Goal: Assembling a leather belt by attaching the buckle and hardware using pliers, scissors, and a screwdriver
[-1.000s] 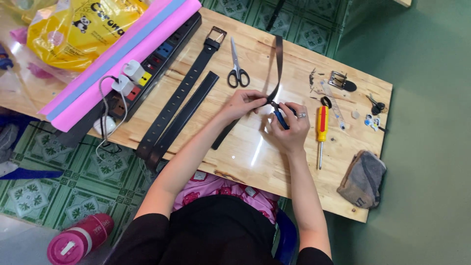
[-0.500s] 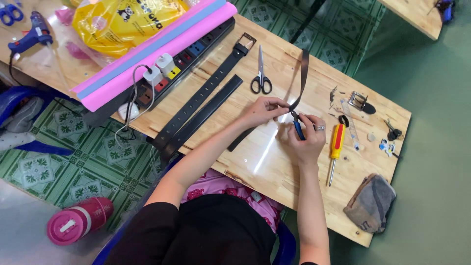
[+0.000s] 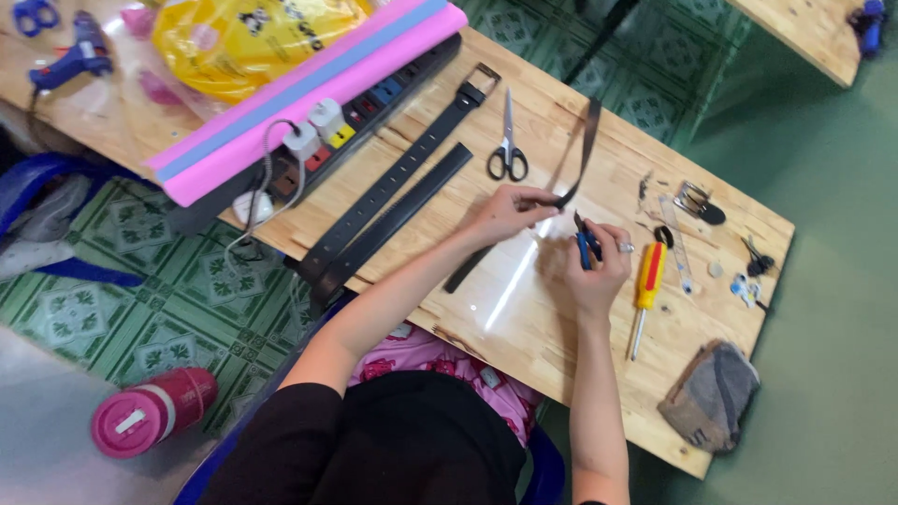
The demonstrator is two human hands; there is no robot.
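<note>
My left hand (image 3: 505,213) pinches a black leather strap (image 3: 585,150) near its middle; the strap's far end rises over the wooden table (image 3: 524,309) and its near end lies flat on the wood. My right hand (image 3: 591,266) grips a small tool with blue handles (image 3: 585,248), its tip close to the strap just beside my left fingers. Two more black belts (image 3: 393,201) lie side by side to the left, one with a metal buckle at its far end. Black-handled scissors (image 3: 507,150) rest beyond my left hand.
A yellow and red screwdriver (image 3: 645,290), small metal buckle parts (image 3: 697,204) and a grey cloth (image 3: 711,397) lie to the right. Left are a power strip (image 3: 346,122), pink and blue sheets (image 3: 309,89), a yellow bag (image 3: 253,37), a glue gun (image 3: 70,58). A pink bottle (image 3: 150,411) lies on the floor.
The view has shifted, so the table sits further right and lower in frame. My hands stay together on the strap, the right one drawn slightly back from it.
</note>
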